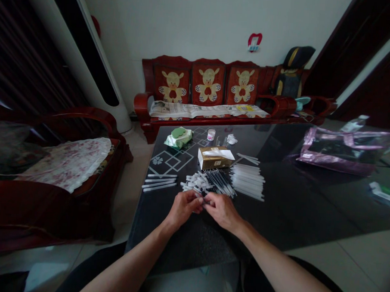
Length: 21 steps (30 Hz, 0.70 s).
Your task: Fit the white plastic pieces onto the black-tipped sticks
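Observation:
My left hand [186, 206] and my right hand [220, 208] meet above the near part of the dark table, fingertips pinched close together. Whatever small piece sits between them is mostly hidden by the fingers. Just beyond the fingertips lies a heap of short white cap-like pieces [196, 181]. Beside it, thin dark-tipped rods like pen refills [220, 181] lie in a slanted bunch. Further right is a row of whitish translucent tubes [247, 182]. Several white pen-like sticks [160, 183] rest apart at the left.
Behind the heap stands a gold tissue box [215, 158]. Farther back are a green wipes pack [178, 138], a small white cup [211, 134] and crumpled tissue [232, 139]. A clear bag with pink edging [340, 151] lies right on the black table [276, 205].

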### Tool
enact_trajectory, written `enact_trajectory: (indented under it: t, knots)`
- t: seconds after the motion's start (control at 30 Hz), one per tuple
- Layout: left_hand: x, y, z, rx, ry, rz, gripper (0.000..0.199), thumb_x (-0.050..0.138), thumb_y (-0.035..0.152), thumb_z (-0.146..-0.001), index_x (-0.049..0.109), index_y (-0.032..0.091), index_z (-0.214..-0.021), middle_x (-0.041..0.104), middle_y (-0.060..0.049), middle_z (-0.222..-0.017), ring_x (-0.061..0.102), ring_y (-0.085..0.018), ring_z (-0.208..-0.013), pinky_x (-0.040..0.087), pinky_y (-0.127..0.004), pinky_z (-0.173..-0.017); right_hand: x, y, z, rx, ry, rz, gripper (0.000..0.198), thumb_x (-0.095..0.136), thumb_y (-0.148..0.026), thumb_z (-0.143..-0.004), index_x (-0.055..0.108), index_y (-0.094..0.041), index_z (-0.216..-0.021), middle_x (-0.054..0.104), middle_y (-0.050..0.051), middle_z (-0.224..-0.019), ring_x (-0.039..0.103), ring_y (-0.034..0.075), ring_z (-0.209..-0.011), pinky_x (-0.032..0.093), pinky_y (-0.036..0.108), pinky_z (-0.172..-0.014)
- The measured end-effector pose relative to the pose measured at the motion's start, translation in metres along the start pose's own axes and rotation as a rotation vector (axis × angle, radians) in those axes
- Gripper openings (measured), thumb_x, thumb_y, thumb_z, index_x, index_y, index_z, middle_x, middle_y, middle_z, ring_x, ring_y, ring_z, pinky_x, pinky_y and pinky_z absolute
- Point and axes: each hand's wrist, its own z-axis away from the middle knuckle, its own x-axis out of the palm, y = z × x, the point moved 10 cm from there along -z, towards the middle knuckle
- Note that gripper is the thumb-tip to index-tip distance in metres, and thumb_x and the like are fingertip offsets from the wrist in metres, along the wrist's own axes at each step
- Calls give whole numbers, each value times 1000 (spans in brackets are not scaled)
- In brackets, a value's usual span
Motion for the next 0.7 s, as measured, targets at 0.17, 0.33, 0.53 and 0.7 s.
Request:
enact_trajectory:
  t: [0.17, 0.33, 0.53, 0.7]
  knots:
    - [-29, 7, -3, -21, 162, 106, 33, 68, 44, -73, 60, 12, -74, 64, -5, -61, 63, -15, -54, 52, -26, -52, -23, 24, -13, 42, 63, -22, 23, 50, -32, -86, 67, -18, -81, 68, 2, -70, 59, 14, -63, 37, 23, -58]
    - [-48, 3, -4, -68, 235, 203, 34, 66, 45, -74, 56, 13, -78, 65, -4, -63, 64, -16, -56, 53, -26, -53, -43, 75, -23, 242, 143, 385, 17, 51, -26, -86, 67, -20, -87, 72, 6, -82, 66, 19, -78, 39, 25, -63]
    - [-46, 2, -2, -93, 228, 207, 34, 66, 45, -74, 55, 13, -80, 65, -4, -63, 64, -16, -57, 53, -26, -54, -18, 79, -31, 242, 7, 653, 19, 50, -30, -89, 63, -17, -93, 72, 11, -86, 68, 23, -80, 41, 27, -63]
    - [-49, 5, -1, -103, 244, 249, 33, 66, 43, -74, 55, 13, -81, 65, -5, -66, 65, -16, -59, 53, -27, -57, -14, 78, -35, 243, -24, 695, 25, 40, -20, -91, 64, -13, -92, 71, 15, -85, 68, 26, -80, 42, 30, -64]
